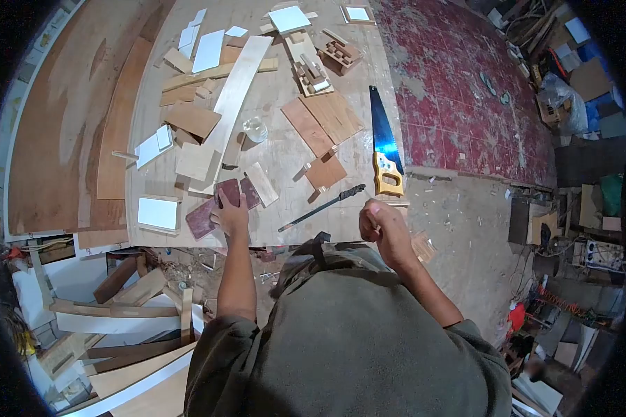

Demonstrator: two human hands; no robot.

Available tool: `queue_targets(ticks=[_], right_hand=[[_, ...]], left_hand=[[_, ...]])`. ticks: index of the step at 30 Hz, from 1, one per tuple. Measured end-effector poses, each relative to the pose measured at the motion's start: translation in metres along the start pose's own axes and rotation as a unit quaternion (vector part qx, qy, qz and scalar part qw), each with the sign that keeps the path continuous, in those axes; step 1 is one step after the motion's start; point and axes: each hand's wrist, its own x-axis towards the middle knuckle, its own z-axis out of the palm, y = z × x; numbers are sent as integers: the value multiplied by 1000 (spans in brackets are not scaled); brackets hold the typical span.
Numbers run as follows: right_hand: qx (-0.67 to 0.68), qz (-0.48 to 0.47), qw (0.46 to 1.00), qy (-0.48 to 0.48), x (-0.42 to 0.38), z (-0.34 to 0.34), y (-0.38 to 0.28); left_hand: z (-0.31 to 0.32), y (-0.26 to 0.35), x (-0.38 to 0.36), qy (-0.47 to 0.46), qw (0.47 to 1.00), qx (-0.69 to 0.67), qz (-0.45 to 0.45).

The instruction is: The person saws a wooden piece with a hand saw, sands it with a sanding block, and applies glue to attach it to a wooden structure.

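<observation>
My left hand (231, 214) rests with its fingers apart on a dark red sheet (203, 221) near the bench's front edge. Beside that sheet lies a pale wood block (261, 184). My right hand (386, 226) is raised over the front edge with its fingers curled; whether anything is inside them is too small to tell. A saw (382, 139) with a yellow handle lies just beyond it. Between my hands a thin dark tool (322, 207) lies at a slant. Farther in is a small square brown board (326, 172) with little blocks on it.
The wooden bench (355, 156) carries a long pale plank (240, 90), a clear glass (255, 129), brown boards (332, 118) and small wooden assemblies (341, 53). Stacked offcuts (129, 313) lie on the floor at the lower left. Red flooring (459, 104) extends to the right.
</observation>
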Motion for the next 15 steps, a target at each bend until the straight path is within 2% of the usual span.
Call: queue_targets(ticks=[2, 3, 5, 7, 8, 9, 11, 13, 14, 15], right_hand=[[23, 7, 998, -51, 1, 3, 2], [18, 8, 998, -52, 2, 6, 4], [-63, -47, 995, -63, 8, 17, 7], [-82, -82, 988, -100, 16, 20, 11], [-112, -98, 983, -105, 19, 27, 8], [-141, -113, 977, -110, 21, 32, 6], [-133, -85, 980, -120, 30, 40, 7], [-75, -70, 991, -87, 37, 53, 8], [-95, -89, 987, -96, 43, 56, 13], [-94, -88, 986, -104, 48, 59, 18]], left_hand=[[1, 5, 1, 15, 1000, 3, -7], [2, 7, 2, -10, 1000, 5, -25], [-9, 16, -8, -37, 998, 3, -48], [-26, 33, -34, 112, 989, -58, 71], [-40, 38, -43, 8, 965, -226, 132], [-56, 42, -54, -95, 899, -385, 186], [-106, 55, -99, -198, 808, -451, 323], [-125, 60, -134, -226, 726, -543, 356], [-139, 63, -144, -220, 729, -544, 351], [-152, 66, -151, -264, 700, -583, 317]])
